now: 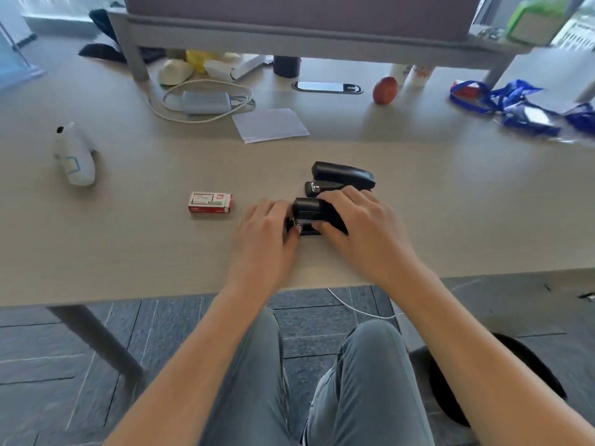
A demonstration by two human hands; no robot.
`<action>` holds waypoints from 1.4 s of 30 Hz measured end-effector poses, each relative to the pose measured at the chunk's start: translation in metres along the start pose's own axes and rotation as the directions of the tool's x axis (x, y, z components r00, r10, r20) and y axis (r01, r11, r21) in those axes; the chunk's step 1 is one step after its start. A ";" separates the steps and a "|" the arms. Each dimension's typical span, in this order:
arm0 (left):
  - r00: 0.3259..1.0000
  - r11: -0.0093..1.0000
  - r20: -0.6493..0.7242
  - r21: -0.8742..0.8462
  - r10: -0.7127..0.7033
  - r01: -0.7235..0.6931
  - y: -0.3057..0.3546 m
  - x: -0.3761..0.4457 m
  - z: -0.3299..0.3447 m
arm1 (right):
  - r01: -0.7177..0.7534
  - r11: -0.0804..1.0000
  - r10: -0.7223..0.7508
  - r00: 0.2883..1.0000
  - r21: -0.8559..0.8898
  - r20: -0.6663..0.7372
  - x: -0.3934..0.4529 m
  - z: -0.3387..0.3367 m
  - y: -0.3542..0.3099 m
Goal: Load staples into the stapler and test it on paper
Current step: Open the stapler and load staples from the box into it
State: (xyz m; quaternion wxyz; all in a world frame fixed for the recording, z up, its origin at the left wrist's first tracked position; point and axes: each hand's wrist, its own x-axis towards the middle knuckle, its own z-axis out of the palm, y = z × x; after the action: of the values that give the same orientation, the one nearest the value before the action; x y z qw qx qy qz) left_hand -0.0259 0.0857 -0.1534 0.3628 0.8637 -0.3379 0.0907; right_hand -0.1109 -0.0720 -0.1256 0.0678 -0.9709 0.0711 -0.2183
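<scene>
Two black staplers lie on the beige desk. The near stapler [310, 214] sits under both my hands. My right hand [360, 230] wraps over its body from the right, thumb at its lower side. My left hand [267, 233] touches its front end with the fingertips. A second stapler [341, 179] rests just behind, untouched. A red and white staple box [210, 203] lies shut to the left. A small stack of white paper [269, 125] lies further back.
A white bottle-like object [75, 156] lies at the left. A power adapter with white cable [206, 101], an apple [384, 90], blue lanyards [515, 104] and a monitor shelf [289, 37] are at the back. The desk edge [161, 296] runs in front.
</scene>
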 end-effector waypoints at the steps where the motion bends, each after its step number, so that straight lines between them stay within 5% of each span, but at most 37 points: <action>1: 1.000 1.000 0.003 -0.002 -0.003 0.003 0.001 0.000 -0.001 | 0.012 1.000 -0.012 1.000 -0.011 -0.001 0.000 0.001 0.001; 5: 1.000 1.000 0.000 0.021 -0.001 0.001 0.002 0.000 -0.002 | 0.002 0.998 0.004 0.995 0.056 -0.101 -0.005 0.004 0.005; 10: 1.000 0.999 0.016 0.040 -0.005 0.005 0.002 0.000 -0.003 | -0.142 0.935 0.222 0.949 0.325 -0.223 -0.009 0.009 0.005; 15: 0.999 0.999 0.025 0.036 -0.023 0.022 0.002 0.000 -0.003 | -0.340 0.764 0.512 0.837 0.548 -0.194 -0.014 0.003 -0.003; 18: 0.999 0.999 0.024 0.024 -0.038 0.037 0.003 0.000 -0.004 | -0.427 0.524 0.688 0.722 0.737 -0.070 -0.017 0.001 0.002; 21: 0.998 0.998 0.011 0.024 -0.057 0.057 0.004 -0.001 -0.006 | -0.445 0.088 0.789 0.577 0.891 0.210 -0.017 -0.007 0.006; 23: 0.998 0.998 0.007 0.031 -0.060 0.060 0.004 -0.001 -0.006 | -0.518 -0.011 0.788 0.522 0.856 0.326 -0.017 -0.016 0.007; 27: 0.998 0.997 -0.001 0.032 -0.063 0.063 0.004 -0.002 -0.007 | -0.694 0.053 0.750 0.503 0.718 0.431 -0.021 -0.025 0.008; 30: 0.997 0.997 -0.006 -0.024 -0.073 0.073 0.005 -0.003 -0.007 | -0.694 0.173 0.706 0.582 0.699 0.403 -0.024 -0.025 -0.001; 35: 0.984 0.954 -0.069 -0.265 -0.164 0.140 0.001 -0.013 -0.024 | -0.520 0.537 0.554 0.811 0.664 0.187 -0.021 -0.019 -0.026; 42: 0.893 0.919 -0.257 -0.239 -0.370 0.313 -0.043 -0.019 -0.073 | -0.232 0.907 0.249 0.969 0.350 -0.002 0.016 -0.002 -0.079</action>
State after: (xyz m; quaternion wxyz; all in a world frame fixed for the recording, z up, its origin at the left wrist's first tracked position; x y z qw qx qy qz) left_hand -0.0058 0.1671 -0.1326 0.5007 0.8473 -0.1291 0.1211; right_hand -0.0889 0.0024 -0.1046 0.2627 -0.9221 0.1522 -0.2401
